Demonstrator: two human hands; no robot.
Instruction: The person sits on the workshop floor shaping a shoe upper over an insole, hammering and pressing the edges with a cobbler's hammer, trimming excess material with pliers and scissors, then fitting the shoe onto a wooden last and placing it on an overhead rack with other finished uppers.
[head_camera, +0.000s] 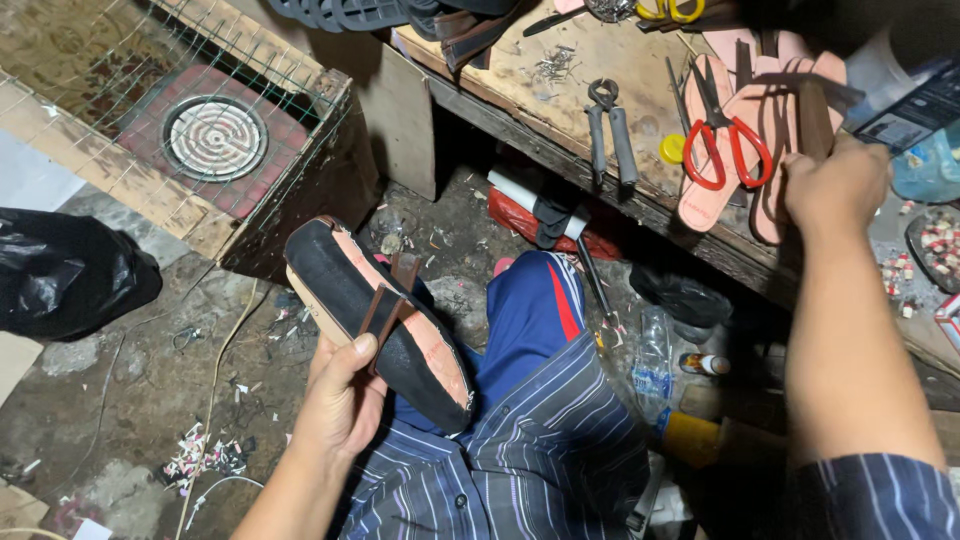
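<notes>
My left hand (340, 400) grips a sandal sole (375, 320) with a black underside, pink edge and a brown strap across its middle, held over my lap. My right hand (835, 180) reaches to the wooden workbench (560, 95) and closes on a brown strap piece (812, 120) beside a pile of pink soles (770, 110). Red-handled scissors (725, 140) lie on those pink soles, just left of my right hand.
Pincers (610, 125) and small nails lie on the bench. A round electric burner (214, 137) sits in a wire-covered wooden box at left. A black plastic bag (65, 270) lies on the dirty floor. A plastic bottle (653, 365) and a yellow-capped container sit under the bench.
</notes>
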